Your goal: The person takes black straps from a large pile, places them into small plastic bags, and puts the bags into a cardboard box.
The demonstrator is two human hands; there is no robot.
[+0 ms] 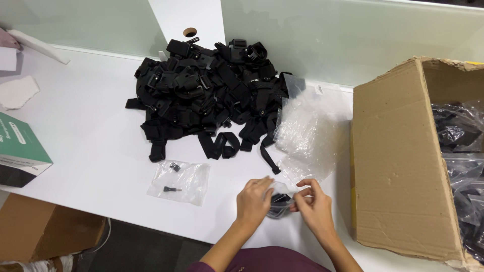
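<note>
Gripping one small clear bag [279,200] with black part inside, left hand [253,200] and right hand [313,205] both pinching it, one strap pile [206,95], one cardboard box [403,161], two loose bags [180,181] on white surface [91,126].

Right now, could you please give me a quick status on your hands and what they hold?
Left hand and right hand both gripping small clear bag, black part inside. Strap pile behind. Cardboard box at right.

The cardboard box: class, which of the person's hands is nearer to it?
Right. The right hand lies just left of the cardboard box, apart from it; the left hand sits farther left, both gripping a small clear bag.
</note>
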